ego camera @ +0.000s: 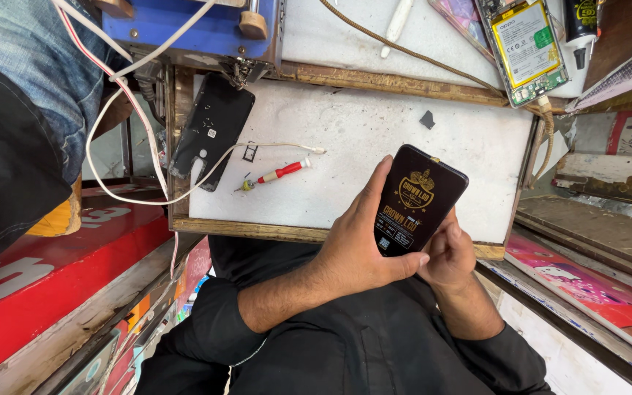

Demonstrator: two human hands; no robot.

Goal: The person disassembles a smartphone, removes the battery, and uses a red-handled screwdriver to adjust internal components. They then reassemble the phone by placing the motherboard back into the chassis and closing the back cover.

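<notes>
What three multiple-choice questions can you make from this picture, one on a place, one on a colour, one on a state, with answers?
1. Where does the small screwdriver lie?
A. on the white work board
B. on the floor
C. in a hand

2. What colour is its handle?
A. green
B. red
C. black

3. How is the dark phone screen panel held?
A. lying flat on the board
B. by the left hand and right hand together
C. by one hand only

A: it rests on the board.
B: the handle shows red.
B: both hands grip it.
</notes>
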